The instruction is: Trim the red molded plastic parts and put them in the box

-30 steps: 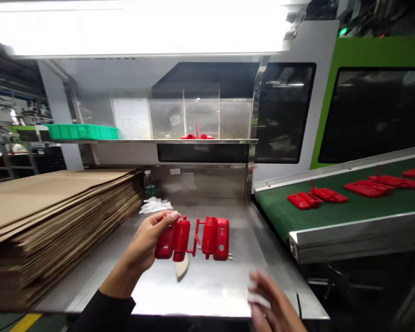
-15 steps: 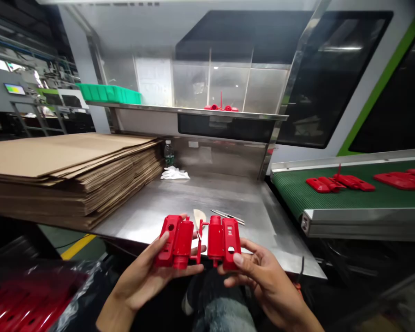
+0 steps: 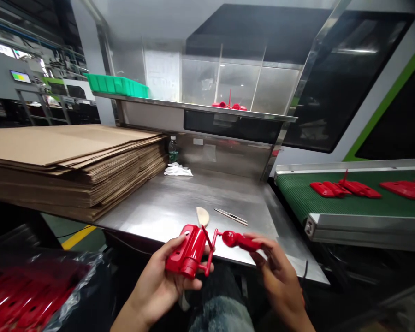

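My left hand [image 3: 154,281] is closed around a glossy red moulded plastic part [image 3: 188,251] with a ribbed round neck. A thin red runner [image 3: 210,256] sticks out from its right side. My right hand [image 3: 280,274] grips a second red moulded part [image 3: 244,241], turned edge-on with its round end facing me. The runner's upper arm reaches to that round end; whether the two are still joined I cannot tell. Both hands are above my lap at the front edge of the steel table [image 3: 152,207]. Just beyond lie a cream half-round piece [image 3: 203,216] and slim metal tools [image 3: 231,216].
Stacked cardboard sheets [image 3: 124,168] cover the table's left side, near a bottle [image 3: 173,150] and white gloves [image 3: 178,169]. A green bin [image 3: 117,86] stands on the shelf. More red mouldings [image 3: 346,189] lie on the conveyor [image 3: 297,196]; a plastic-lined container [image 3: 86,281] holds others.
My right hand has twisted its red part from face-up to edge-on and moved it slightly right. The left part has tilted, and the runner now slants between them.
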`<state>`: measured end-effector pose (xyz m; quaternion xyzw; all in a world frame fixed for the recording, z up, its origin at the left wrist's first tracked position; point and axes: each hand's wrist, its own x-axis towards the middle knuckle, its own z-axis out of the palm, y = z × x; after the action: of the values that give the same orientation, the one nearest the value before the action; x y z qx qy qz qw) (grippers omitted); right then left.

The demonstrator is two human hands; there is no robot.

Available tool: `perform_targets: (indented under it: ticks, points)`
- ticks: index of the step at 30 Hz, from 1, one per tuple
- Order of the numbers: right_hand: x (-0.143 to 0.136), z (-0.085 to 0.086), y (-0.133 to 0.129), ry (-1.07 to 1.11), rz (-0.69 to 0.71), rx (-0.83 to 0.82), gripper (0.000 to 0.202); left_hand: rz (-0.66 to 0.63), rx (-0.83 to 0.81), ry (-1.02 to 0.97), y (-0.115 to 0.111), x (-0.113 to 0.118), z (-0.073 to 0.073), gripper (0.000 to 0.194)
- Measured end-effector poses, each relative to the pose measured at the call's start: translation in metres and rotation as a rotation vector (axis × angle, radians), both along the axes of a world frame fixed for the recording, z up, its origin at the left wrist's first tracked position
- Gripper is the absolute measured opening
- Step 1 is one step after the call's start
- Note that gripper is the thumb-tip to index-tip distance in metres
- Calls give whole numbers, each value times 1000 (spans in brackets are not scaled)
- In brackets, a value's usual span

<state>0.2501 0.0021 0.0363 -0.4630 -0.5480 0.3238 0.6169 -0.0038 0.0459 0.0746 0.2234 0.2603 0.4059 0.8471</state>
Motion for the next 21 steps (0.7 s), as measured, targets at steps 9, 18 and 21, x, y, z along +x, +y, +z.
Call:
perform_targets:
  ticks: [9,18,21]
  points:
    - [-24,-3,-8,282,188,-390,49,269,198,84,-2,8,-28,31]
    - [7,-34,48,-142,-177,-225,56,240,-274,7,-1,23,-28,27]
    - [11,-31,58,-294,-223,-314,62,295,-164,51,-7,31,-31,30]
